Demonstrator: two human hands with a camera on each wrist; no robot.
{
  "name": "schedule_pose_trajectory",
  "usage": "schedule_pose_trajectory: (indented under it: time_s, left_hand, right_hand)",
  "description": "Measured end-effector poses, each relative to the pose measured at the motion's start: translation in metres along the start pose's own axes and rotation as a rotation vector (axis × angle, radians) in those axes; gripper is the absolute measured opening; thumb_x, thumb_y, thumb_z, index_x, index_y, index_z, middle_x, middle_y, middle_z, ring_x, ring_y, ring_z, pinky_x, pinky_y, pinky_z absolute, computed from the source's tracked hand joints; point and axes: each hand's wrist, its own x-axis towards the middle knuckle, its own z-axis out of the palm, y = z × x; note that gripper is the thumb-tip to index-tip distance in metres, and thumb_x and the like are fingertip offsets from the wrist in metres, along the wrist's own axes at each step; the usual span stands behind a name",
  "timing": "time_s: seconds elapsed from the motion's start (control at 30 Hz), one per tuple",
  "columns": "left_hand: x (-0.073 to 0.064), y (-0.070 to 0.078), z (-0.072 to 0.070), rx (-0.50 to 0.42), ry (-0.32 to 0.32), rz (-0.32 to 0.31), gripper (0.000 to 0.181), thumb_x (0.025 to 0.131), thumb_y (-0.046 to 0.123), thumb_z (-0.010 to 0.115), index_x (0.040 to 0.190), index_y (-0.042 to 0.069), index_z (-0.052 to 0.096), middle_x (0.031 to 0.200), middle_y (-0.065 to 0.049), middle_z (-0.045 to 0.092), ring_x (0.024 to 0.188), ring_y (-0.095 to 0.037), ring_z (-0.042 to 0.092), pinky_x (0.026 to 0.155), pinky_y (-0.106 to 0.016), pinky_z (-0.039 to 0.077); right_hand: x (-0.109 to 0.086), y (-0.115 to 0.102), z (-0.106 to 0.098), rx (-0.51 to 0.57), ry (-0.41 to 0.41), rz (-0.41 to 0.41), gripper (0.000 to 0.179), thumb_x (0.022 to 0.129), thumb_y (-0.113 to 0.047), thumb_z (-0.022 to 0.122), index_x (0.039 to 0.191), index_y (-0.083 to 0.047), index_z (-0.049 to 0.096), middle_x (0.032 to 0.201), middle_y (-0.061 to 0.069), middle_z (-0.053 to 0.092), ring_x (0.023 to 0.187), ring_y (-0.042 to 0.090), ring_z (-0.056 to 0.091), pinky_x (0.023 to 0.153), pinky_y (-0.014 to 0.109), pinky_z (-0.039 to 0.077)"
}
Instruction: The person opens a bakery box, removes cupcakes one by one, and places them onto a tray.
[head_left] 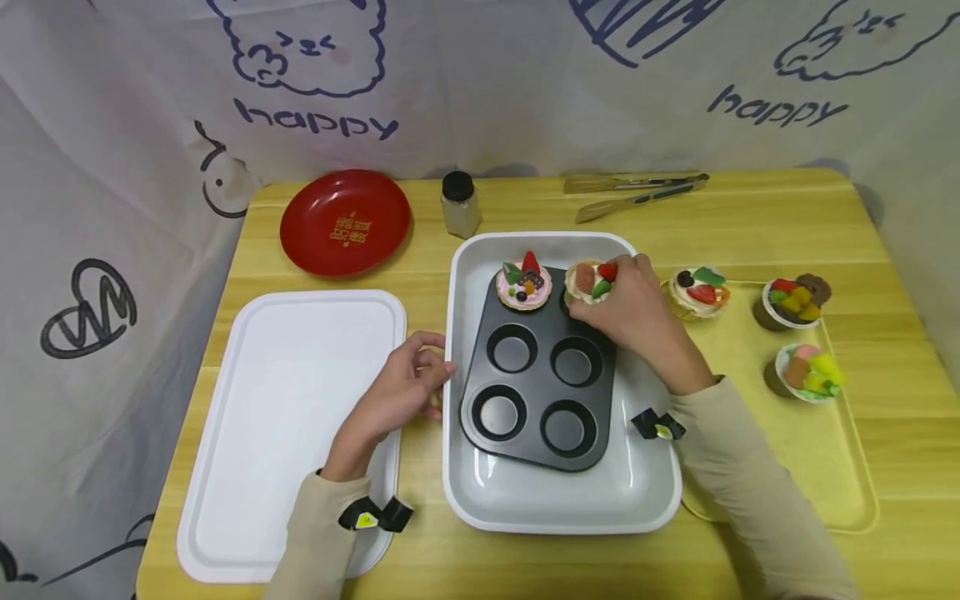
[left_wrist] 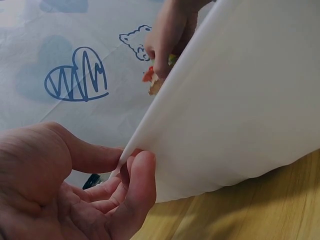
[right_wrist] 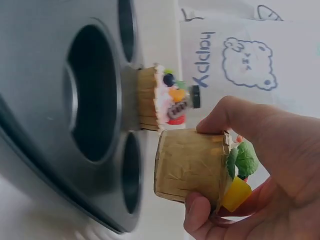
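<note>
My right hand [head_left: 637, 308] holds a fruit-topped cupcake [head_left: 591, 282] at the far right cup of the dark muffin tin [head_left: 540, 408]. In the right wrist view, thumb and fingers grip this cupcake's tan wrapper [right_wrist: 190, 165] near its top, apart from the tin's surface. A pink-cream cupcake [head_left: 523, 283] sits in the far left cup; other cups of the tin hold nothing. The tin lies inside a deep white tray [head_left: 570, 512]. At that tray's left side, my left hand [head_left: 401, 379] pinches the rim [left_wrist: 165, 82] between thumb and fingers.
On the right, a yellow tray [head_left: 795, 475] bears a cream cupcake [head_left: 697, 293] and two dark-cupped ones [head_left: 793, 302]. A flat white tray [head_left: 292, 433] lies left. Behind stand a red plate [head_left: 345, 223], a black-capped jar [head_left: 460, 205] and tongs [head_left: 637, 193].
</note>
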Motion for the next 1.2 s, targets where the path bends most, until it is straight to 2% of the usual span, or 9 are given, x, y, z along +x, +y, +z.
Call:
schedule_pose_trajectory:
  time_s: [0.23,0.5,0.73,1.0,1.2]
  left_hand:
    - [-0.001,-0.002,0.0,-0.004,0.007,0.002,0.037,0.099,0.005,0.058,0.132,0.0,0.043,0.09,-0.014,0.058,0.064,-0.031,0.06,0.052,-0.046,0.061]
    - [-0.001,-0.004,0.0,-0.003,0.004,0.008,0.037,0.099,0.006,0.058,0.132,-0.001,0.043,0.089,-0.013,0.058,0.064,-0.029,0.06,0.053,-0.047,0.061]
    - [0.0,-0.003,0.0,-0.001,0.0,0.011,0.037,0.099,0.006,0.058,0.132,-0.002,0.043,0.088,-0.012,0.058,0.064,-0.029,0.06,0.053,-0.048,0.061]
    - [0.0,-0.001,0.001,-0.001,0.001,0.01,0.037,0.098,0.005,0.058,0.131,-0.001,0.043,0.087,-0.012,0.057,0.065,-0.032,0.06,0.053,-0.047,0.061]
    - [0.0,-0.001,0.001,0.001,-0.003,0.014,0.038,0.098,0.006,0.059,0.132,-0.002,0.042,0.088,-0.014,0.058,0.064,-0.03,0.06,0.052,-0.046,0.061]
  right_hand:
    - [-0.013,-0.003,-0.016,0.009,0.018,-0.012,0.081,0.078,-0.041,0.074,0.131,0.013,0.046,0.122,0.026,0.044,0.107,0.039,0.047,0.093,0.055,0.051]
    - [-0.026,0.007,-0.029,0.009,0.072,-0.031,0.076,0.079,-0.04,0.074,0.127,0.012,0.049,0.119,0.026,0.046,0.105,0.04,0.048,0.091,0.057,0.049]
    - [-0.039,0.031,-0.043,0.009,0.098,-0.002,0.078,0.081,-0.045,0.072,0.127,0.013,0.048,0.118,0.027,0.044,0.103,0.042,0.048,0.088,0.058,0.048]
    - [-0.056,0.061,-0.056,-0.024,0.133,0.056,0.086,0.083,-0.047,0.071,0.134,0.016,0.043,0.128,0.035,0.042,0.113,0.049,0.043,0.094,0.066,0.042]
    - [-0.067,0.087,-0.056,-0.059,0.143,0.092,0.082,0.083,-0.045,0.072,0.129,0.017,0.045,0.124,0.036,0.042,0.11,0.049,0.044,0.087,0.067,0.045]
